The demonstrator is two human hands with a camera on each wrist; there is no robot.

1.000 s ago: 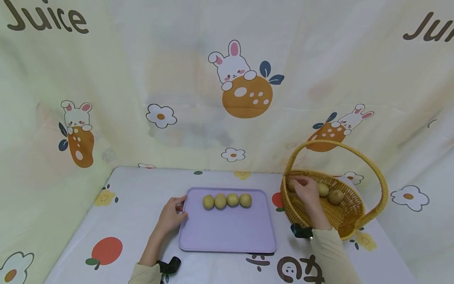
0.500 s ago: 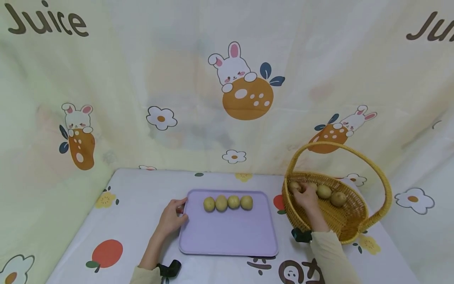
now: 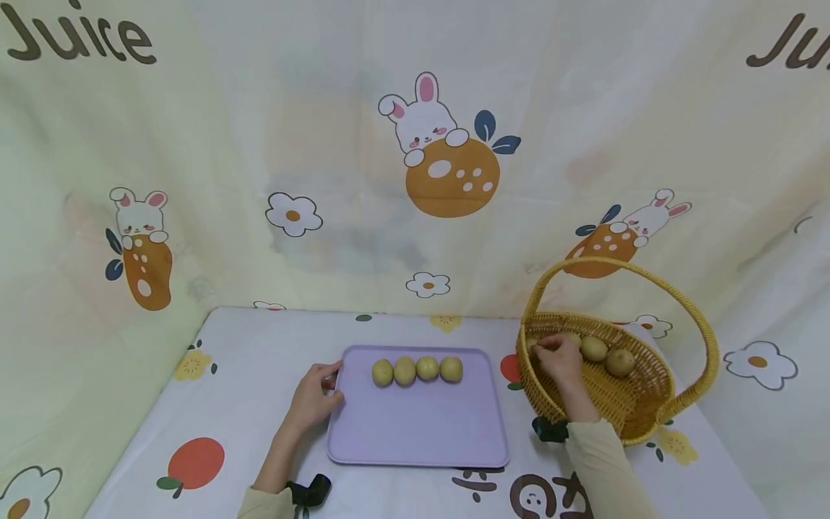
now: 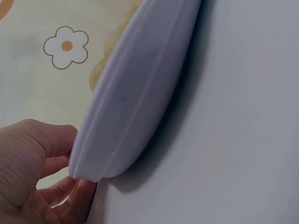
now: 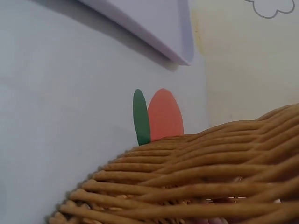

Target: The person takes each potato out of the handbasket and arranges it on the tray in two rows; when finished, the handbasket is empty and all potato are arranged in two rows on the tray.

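Note:
My left hand point(image 3: 313, 398) grips the left rim of a lilac tray point(image 3: 418, 425), its thumb and fingers at the upper left corner. From the left wrist view, the thumb of that left hand point(image 4: 35, 163) lies against the tray's edge point(image 4: 135, 88). A row of several potatoes point(image 3: 405, 371) sits along the tray's far side. My right hand point(image 3: 563, 364) reaches into a wicker basket point(image 3: 606, 393), its fingers pinching a potato point(image 3: 531, 345) at the basket's left end, partly hidden by them. More potatoes point(image 3: 593, 349) lie along the basket's back wall. The right wrist view shows only woven wall point(image 5: 187, 182), with the fingers mostly hidden.
The basket's tall arched handle point(image 3: 687, 310) rises over the right hand's side. A printed tablecloth point(image 3: 259, 389) covers the table, and a patterned curtain point(image 3: 350, 130) hangs close behind it. Black cameras sit on both wrists point(image 3: 551, 429).
My right hand has stayed inside the basket, its fingers shifting slightly among the potatoes and closing over the leftmost one. The left hand and tray keep their place; the head view tilted slightly.

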